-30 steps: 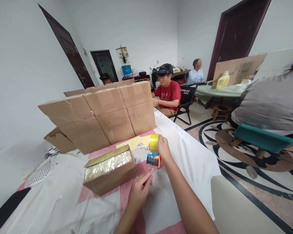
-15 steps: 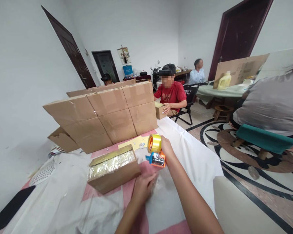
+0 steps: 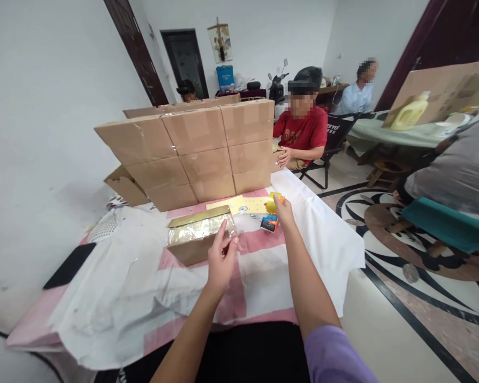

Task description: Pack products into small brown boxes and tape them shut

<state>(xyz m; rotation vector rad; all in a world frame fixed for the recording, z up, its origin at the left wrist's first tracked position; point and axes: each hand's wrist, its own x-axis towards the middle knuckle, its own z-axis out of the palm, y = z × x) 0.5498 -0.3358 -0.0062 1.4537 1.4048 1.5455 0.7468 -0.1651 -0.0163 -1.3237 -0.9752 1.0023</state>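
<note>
1. Two bare hands reach over one table (image 3: 263,268) spread with white and pink cloth.
2. The left hand (image 3: 220,261) has its index finger extended and thumb apart, just in front of one cardboard box (image 3: 192,252); whether it pinches the clear film beside it, I cannot tell.
3. That box sits on the table, left of the right hand, shiny tape across its top.
4. The right hand (image 3: 286,214) is closed around one blue-and-orange tape dispenser (image 3: 270,223) carrying one yellow roll (image 3: 274,202).
5. Yellow paper (image 3: 225,204) lies beyond the box.
6. Behind it, nine box fronts form one stack (image 3: 203,151), three rows of three.
7. Farther off, four other people are partly visible, one in red (image 3: 306,130).
</note>
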